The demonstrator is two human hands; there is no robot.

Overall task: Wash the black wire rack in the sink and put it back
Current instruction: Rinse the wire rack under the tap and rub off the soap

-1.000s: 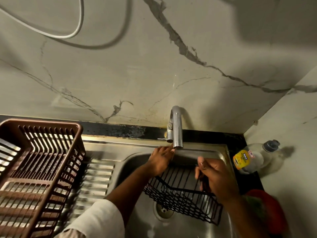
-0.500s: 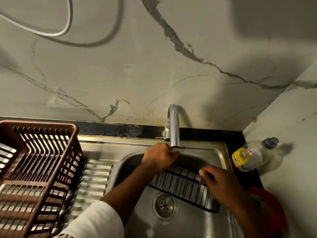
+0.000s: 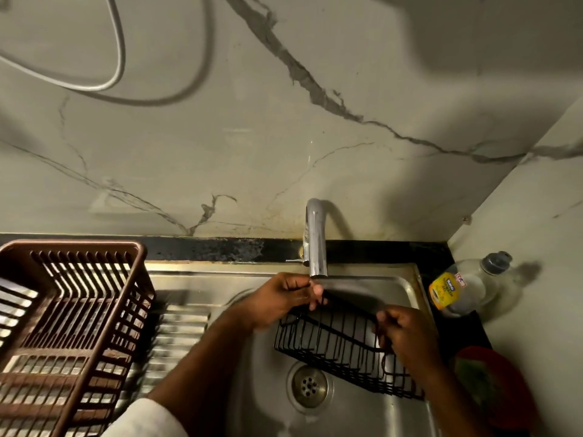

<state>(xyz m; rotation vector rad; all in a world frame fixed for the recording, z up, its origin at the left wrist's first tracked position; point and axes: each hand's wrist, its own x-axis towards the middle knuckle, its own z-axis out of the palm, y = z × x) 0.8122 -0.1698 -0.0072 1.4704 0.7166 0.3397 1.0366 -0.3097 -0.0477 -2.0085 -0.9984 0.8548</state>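
The black wire rack hangs tilted over the steel sink, just below the chrome tap and above the drain. My left hand grips the rack's upper left rim, right under the tap's spout. My right hand holds the rack's right end, fingers curled around the wires. No running water is visible from the spout.
A brown plastic dish basket stands on the ribbed draining board at the left. A clear dish-soap bottle with a yellow label sits in the right corner. A red object lies at the sink's right edge.
The rack has been turned and lifted in both hands, its open basket side now facing me more. My left hand stays near the spout; my right hand shifted slightly.
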